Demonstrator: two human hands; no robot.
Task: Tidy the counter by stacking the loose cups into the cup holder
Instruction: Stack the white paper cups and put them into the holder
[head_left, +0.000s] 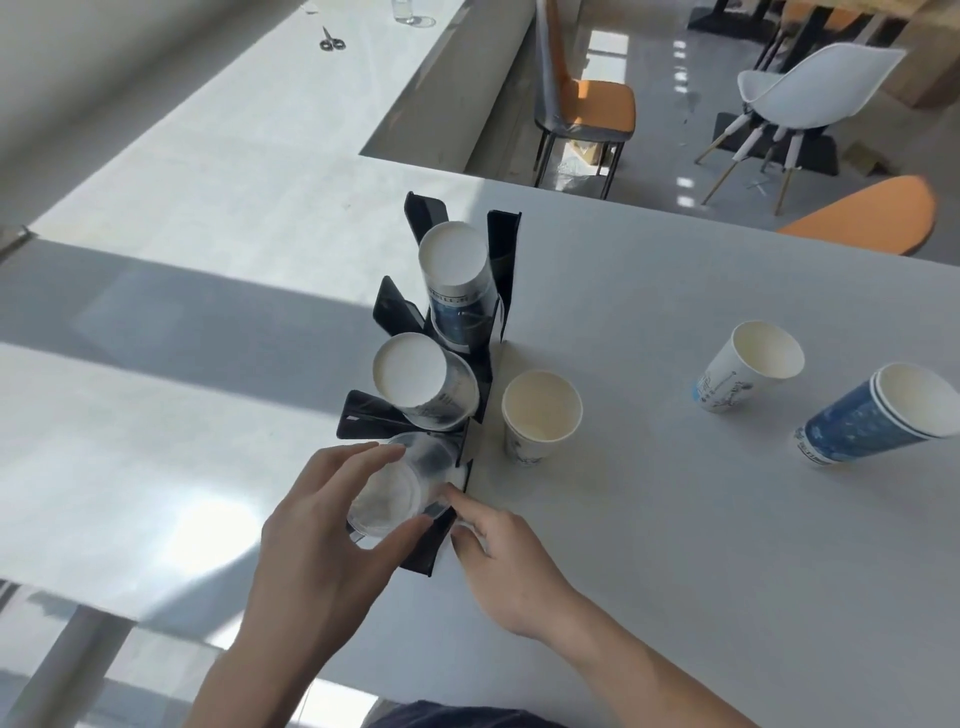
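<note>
A black cup holder (503, 249) with three slots stands on the white counter (675, 519). Upside-down paper cups fill its far slot (454, 260) and its middle slot (410, 371). A clear plastic cup (387, 499) sits in the near slot, and my left hand (322, 525) is closed around it. My right hand (498, 545) touches the holder's near end beside that cup. Loose on the counter stand a white paper cup (540, 415) next to the holder, another white cup (748, 364) further right, and a blue stack of cups (878, 415).
The counter's left edge runs just left of the holder, with floor below. Scissors (331, 41) and a glass (410, 10) lie on a far counter. An orange chair (587, 98), a white chair (800, 88) and an orange chair back (867, 218) stand beyond the counter.
</note>
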